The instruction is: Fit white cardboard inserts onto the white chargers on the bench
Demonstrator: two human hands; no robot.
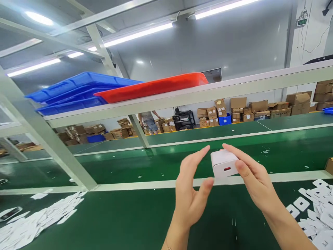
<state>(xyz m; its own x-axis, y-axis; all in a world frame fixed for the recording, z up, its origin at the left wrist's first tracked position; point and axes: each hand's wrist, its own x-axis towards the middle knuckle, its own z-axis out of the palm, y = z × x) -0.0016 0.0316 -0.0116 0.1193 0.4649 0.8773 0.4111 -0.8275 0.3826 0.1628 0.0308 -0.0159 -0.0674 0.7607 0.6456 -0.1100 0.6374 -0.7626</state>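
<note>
A white USB charger (pixel 221 162) with a red port slot on its face is gripped between the thumb and fingers of my right hand (pixel 256 177). It is held up in the air above the green work surface. To its left, my left hand (pixel 191 187) stands open, thumb and fingers apart, close to the charger with a small gap between. Flat white pieces with square cut-outs (pixel 321 205) lie in a loose heap beyond my right forearm. On the left side of the surface, a pile of thin white pieces (pixel 47 217) is spread out.
A shelf rail (pixel 182 96) crosses ahead, bearing blue trays (pixel 85 86) and a red tray (pixel 156 87). A slanting post (pixel 49 139) rises at the left. Behind the green conveyor belt (pixel 166 161), cardboard boxes (pixel 260 107) line the wall, and a person (pixel 149 121) stands there.
</note>
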